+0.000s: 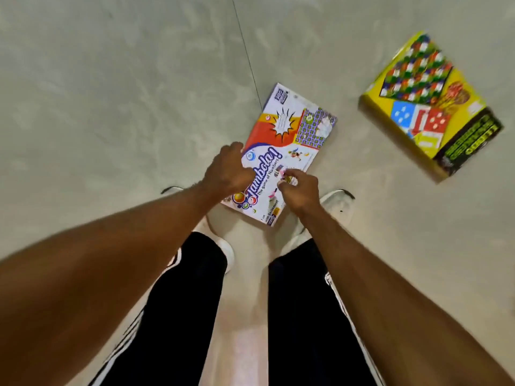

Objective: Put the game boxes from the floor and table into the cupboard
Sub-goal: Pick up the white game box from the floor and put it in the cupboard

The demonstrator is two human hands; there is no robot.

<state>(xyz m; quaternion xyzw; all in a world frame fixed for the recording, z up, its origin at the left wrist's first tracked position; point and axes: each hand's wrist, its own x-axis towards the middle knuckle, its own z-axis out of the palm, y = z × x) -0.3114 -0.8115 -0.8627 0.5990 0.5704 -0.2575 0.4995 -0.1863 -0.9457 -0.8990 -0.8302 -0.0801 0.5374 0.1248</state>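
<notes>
A white, red and blue Tambola game box (pixel 289 129) lies on the floor just in front of my feet. My left hand (pixel 230 169) is at the box's left long edge, with its fingers curled onto that edge. Over the near part of the box's face is my right hand (pixel 299 189), fingers bent with the tips at the printed lid; whether it grips anything is unclear. A second game box, yellow with a ludo and snakes-and-ladders picture (pixel 429 107), lies flat on the floor to the right, out of reach of both hands. The picture is slightly blurred.
The pale floor (pixel 111 107) is bare to the left and beyond the boxes, with one thin seam line (pixel 246 51) running away from me. My white shoes (pixel 338 203) and black striped trousers (pixel 181 302) fill the lower middle. No cupboard or table is in view.
</notes>
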